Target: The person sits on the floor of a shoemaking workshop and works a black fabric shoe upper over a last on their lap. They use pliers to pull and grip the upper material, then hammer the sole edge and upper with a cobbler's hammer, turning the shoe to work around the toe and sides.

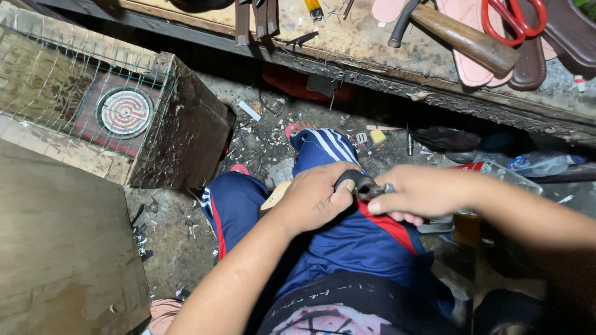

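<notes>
My left hand (pixel 316 197) rests on my lap and grips a small dark strap-like piece (pixel 355 181) together with a tan sole-shaped piece (pixel 275 196) that pokes out under the palm. My right hand (pixel 417 191) is closed around a dark metal tool (pixel 372 188) whose tip meets the dark piece between both hands. I sit with blue track trousers (pixel 347 242) with red and white stripes under the hands.
A worn wooden bench (pixel 372 43) runs across the top, carrying a hammer (pixel 462 34), red-handled scissors (pixel 512 17), pink soles (pixel 465 62) and small tools. A wire-covered box with a round heater coil (pixel 125 111) stands left. Scraps litter the floor (pixel 267 133).
</notes>
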`<state>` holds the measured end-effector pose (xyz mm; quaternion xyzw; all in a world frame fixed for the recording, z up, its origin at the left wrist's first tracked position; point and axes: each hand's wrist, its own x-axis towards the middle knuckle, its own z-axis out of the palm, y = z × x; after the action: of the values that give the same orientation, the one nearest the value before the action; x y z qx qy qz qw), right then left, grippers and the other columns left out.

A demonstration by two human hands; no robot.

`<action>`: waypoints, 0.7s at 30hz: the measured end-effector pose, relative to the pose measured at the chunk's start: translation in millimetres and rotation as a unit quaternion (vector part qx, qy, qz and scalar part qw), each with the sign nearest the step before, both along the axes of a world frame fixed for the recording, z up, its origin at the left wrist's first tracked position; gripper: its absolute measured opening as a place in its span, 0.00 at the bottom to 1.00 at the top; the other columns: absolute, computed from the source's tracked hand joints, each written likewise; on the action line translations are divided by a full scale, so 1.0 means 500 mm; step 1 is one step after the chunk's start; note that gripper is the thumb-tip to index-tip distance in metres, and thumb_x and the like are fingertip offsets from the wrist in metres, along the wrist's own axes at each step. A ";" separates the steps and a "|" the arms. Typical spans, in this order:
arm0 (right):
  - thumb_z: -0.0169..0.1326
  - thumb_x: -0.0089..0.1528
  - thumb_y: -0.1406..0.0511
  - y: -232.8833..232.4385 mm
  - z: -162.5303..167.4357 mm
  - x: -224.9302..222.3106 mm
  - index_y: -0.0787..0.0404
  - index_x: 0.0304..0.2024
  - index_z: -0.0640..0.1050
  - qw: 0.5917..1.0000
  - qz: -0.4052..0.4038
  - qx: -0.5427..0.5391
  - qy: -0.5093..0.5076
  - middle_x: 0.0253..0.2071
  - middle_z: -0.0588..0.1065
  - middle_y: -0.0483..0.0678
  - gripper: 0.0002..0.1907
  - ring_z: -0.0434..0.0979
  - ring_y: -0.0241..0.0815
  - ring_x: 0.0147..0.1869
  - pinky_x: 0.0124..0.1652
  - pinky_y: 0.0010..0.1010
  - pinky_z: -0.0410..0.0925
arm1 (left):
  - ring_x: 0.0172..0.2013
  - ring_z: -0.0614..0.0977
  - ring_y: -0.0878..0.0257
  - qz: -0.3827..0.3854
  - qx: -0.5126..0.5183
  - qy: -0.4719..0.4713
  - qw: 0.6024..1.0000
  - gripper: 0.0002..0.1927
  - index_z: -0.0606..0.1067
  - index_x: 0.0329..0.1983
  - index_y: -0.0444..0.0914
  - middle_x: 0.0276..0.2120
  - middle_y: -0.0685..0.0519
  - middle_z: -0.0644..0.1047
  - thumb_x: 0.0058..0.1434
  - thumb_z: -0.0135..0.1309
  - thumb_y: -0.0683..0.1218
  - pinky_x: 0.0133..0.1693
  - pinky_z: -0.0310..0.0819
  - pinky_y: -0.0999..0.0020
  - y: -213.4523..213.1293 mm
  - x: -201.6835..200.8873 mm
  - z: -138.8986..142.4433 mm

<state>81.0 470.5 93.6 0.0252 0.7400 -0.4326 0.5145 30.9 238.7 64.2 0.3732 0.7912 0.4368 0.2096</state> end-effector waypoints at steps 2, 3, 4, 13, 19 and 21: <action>0.54 0.62 0.52 -0.014 0.007 0.031 0.60 0.43 0.78 0.977 0.066 0.112 0.168 0.29 0.78 0.56 0.19 0.78 0.56 0.34 0.36 0.47 0.71 | 0.46 0.82 0.43 -0.014 -0.005 0.003 1.000 0.18 0.77 0.53 0.40 0.41 0.42 0.82 0.64 0.47 0.50 0.50 0.74 0.51 -0.002 0.001 -0.001; 0.55 0.60 0.50 -0.024 0.008 0.047 0.58 0.45 0.77 0.948 0.098 0.164 0.253 0.29 0.79 0.58 0.20 0.80 0.59 0.36 0.37 0.48 0.71 | 0.45 0.82 0.42 -0.016 0.003 0.013 1.000 0.18 0.77 0.52 0.40 0.41 0.42 0.82 0.64 0.47 0.50 0.50 0.74 0.51 -0.004 0.002 -0.001; 0.54 0.61 0.51 -0.033 0.007 0.061 0.59 0.44 0.76 0.939 0.109 0.179 0.275 0.29 0.78 0.59 0.20 0.79 0.60 0.37 0.37 0.49 0.71 | 0.45 0.82 0.42 -0.019 0.013 0.024 0.999 0.18 0.76 0.52 0.40 0.41 0.43 0.82 0.63 0.48 0.50 0.51 0.73 0.51 -0.004 0.004 -0.002; 0.48 0.65 0.59 -0.135 -0.013 0.104 0.64 0.41 0.70 0.885 0.052 0.312 0.343 0.34 0.78 0.59 0.13 0.80 0.60 0.41 0.42 0.49 0.72 | 0.38 0.85 0.48 0.008 0.055 -0.100 0.993 0.17 0.76 0.54 0.41 0.38 0.45 0.82 0.63 0.47 0.48 0.44 0.78 0.57 -0.015 0.005 0.011; 0.54 0.61 0.55 -0.115 0.014 0.104 0.62 0.44 0.74 0.896 0.010 0.244 0.371 0.37 0.79 0.59 0.18 0.79 0.63 0.45 0.43 0.51 0.70 | 0.41 0.84 0.44 0.040 0.043 -0.010 0.998 0.17 0.75 0.53 0.41 0.38 0.43 0.82 0.62 0.48 0.47 0.45 0.77 0.54 -0.022 0.024 0.013; 0.56 0.59 0.54 -0.097 0.024 0.096 0.60 0.47 0.76 0.903 -0.004 0.189 0.386 0.38 0.79 0.60 0.20 0.78 0.65 0.45 0.43 0.52 0.69 | 0.42 0.83 0.43 0.044 0.037 0.011 0.998 0.18 0.75 0.54 0.41 0.39 0.43 0.82 0.61 0.49 0.47 0.45 0.77 0.52 -0.022 0.030 0.012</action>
<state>129.1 422.1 105.5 -0.0443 0.9484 -0.2623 0.1728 45.8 227.8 70.0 0.3499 0.7924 0.4706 0.1677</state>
